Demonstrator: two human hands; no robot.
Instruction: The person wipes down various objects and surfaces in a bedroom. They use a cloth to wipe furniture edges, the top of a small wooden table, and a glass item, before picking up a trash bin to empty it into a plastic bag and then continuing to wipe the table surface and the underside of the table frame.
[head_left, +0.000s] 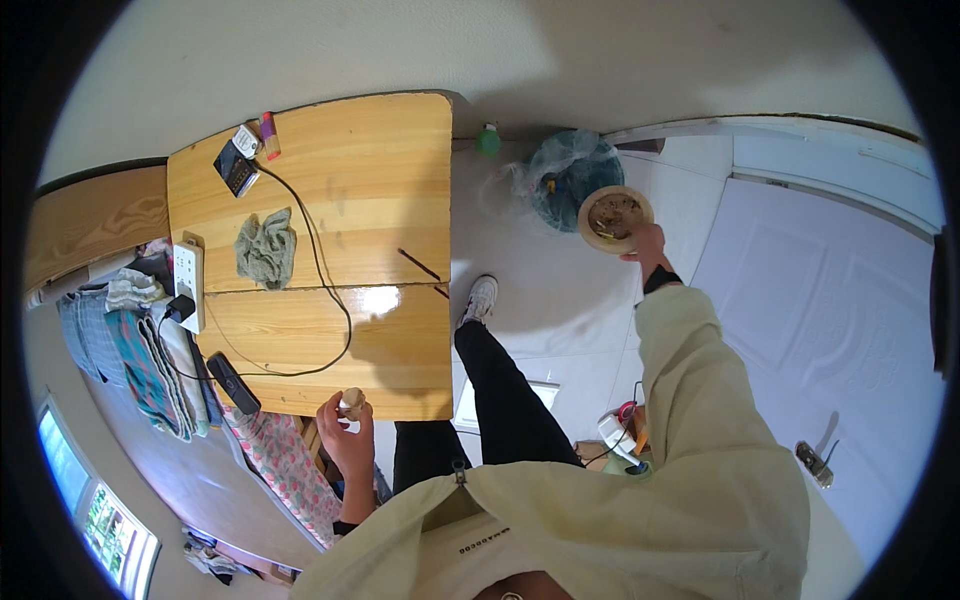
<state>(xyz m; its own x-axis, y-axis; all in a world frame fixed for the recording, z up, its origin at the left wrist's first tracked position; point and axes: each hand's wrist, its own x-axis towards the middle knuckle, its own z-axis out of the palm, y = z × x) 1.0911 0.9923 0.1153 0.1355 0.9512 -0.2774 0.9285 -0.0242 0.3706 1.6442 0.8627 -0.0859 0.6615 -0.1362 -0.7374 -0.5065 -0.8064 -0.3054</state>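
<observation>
My right hand (646, 244) grips the rim of a round, light-coloured bowl (636, 196) with brown debris and small bits in it. The bowl is at the lower right edge of a round teal bin (547, 191) lined with a clear plastic bag. My left hand (349, 435) holds a small, pale, roundish object (352, 403) between thumb and fingers at the front edge of the wooden table (375, 187). What that object is, I cannot tell. A crumpled grey-green cloth (266, 251) lies on the tabletop.
The table bears a thin dark stick (420, 265), a black cable, a black handheld device (234, 382), a dark box (236, 169) and a lighter (269, 135). A white power strip (188, 285) lies at its left edge. A green bottle (488, 140) stands by the wall; a white door (810, 300) is right.
</observation>
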